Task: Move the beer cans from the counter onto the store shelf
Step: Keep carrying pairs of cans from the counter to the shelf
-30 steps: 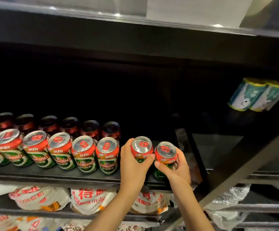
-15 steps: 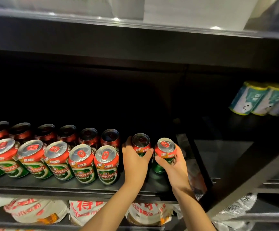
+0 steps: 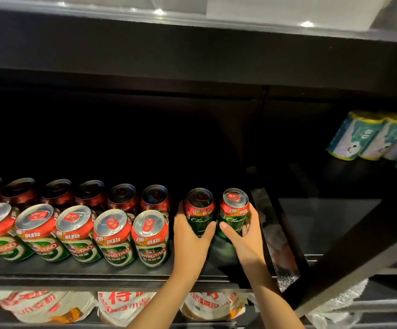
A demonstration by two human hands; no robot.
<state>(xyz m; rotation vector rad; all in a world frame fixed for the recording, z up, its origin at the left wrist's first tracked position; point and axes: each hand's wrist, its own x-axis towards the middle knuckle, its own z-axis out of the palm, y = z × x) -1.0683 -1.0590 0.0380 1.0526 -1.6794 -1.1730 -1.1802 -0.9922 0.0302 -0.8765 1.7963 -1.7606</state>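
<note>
Two red-and-green beer cans stand side by side at the right end of the dark store shelf [image 3: 74,273], level with the back row. My left hand [image 3: 191,241] wraps the left can [image 3: 199,211]. My right hand [image 3: 245,236] wraps the right can [image 3: 234,210]. To their left stand two rows of the same cans: a front row [image 3: 113,236] of several and a back row [image 3: 122,197] in shadow. The counter is out of view.
A black upright [image 3: 273,233] closes the shelf just right of the held cans. Teal-and-white cans [image 3: 363,138] stand on a shelf at the right. White bags with red print [image 3: 123,305] fill the shelf below. The board above hangs low.
Both hands have pushed their cans from the shelf's front edge deeper in, level with the back row. The camera has moved closer.
</note>
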